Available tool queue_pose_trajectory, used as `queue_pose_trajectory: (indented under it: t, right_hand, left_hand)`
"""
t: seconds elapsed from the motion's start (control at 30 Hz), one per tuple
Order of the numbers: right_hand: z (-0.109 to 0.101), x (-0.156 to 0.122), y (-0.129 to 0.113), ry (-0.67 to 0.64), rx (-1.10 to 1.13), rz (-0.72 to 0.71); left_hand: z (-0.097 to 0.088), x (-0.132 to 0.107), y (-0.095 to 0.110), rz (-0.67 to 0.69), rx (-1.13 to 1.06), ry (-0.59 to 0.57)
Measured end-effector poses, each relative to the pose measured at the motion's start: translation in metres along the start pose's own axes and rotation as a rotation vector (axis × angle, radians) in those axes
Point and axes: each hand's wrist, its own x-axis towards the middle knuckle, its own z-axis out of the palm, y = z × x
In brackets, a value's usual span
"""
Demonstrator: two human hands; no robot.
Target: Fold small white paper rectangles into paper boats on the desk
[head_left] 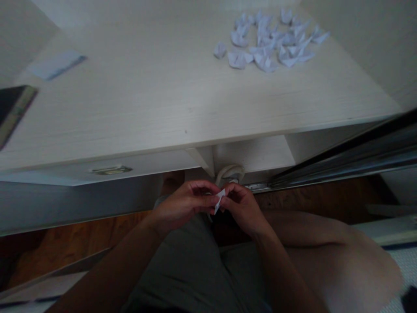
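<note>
While fingers [208,201] pinch folded paper [219,201] | desk [146,100] bears paper figures [265,62], dark-topped object [9,102]

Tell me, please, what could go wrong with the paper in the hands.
The small folded paper, pinched between the left hand and right hand, might crease if squeezed. Held away from the desktop, it could drop if the grip slips. The clustered paper pieces there could scatter if bumped.

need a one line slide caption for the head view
Left hand and right hand pinch a folded paper before a desk bearing more paper shapes.
</note>
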Motion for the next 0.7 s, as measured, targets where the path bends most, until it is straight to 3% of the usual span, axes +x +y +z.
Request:
queue_pose_trajectory:
  t: [0.27, 0.7]
  right_hand:
    - [-0.001, -0.001, -0.004, -0.034, -0.022, -0.03]
    - [0.002, -0.021, -0.032, -0.166, -0.029, -0.166]
  left_hand:
    - [0.007, -0.007, 0.008, 0.013, 0.005, 0.051]
    - [0.015, -0.032, 0.041, 0.205, 0.341, -0.067]
